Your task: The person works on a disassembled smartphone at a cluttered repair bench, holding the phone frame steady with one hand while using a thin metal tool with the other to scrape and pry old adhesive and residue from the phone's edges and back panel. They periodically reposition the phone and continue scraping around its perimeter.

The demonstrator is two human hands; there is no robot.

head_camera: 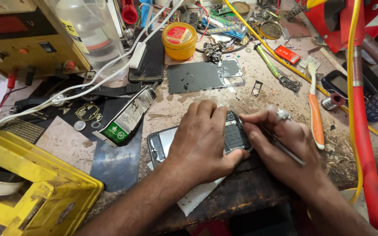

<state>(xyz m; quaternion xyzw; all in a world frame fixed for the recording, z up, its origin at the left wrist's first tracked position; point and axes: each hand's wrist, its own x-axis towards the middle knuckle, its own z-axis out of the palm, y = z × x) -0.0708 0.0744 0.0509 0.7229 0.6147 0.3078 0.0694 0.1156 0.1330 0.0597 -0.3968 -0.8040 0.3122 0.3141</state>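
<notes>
Head view: an opened phone (235, 135) lies flat on the worktop (176, 107), straight in front of the person, its long axis running left to right with a slight rise toward the right. The left hand (202, 137) lies palm-down across the middle of it, its grip pressed flat on the phone and the thumb hooked along the near edge, so only the left end and the dark inner part at the right show.

The right hand (281, 144) sits just right of the phone, touching it, fingers pinched together on a thin metal tool (285, 150). The tool's shaft slants from lower right up to the left, and its tip, hidden under the fingertips, points at the phone's upper right corner. The right hand is therefore nearer that exposed end. A dark back cover (204, 75) lies apart behind, and a squeezed tube (127, 117) lies to the left.
</notes>
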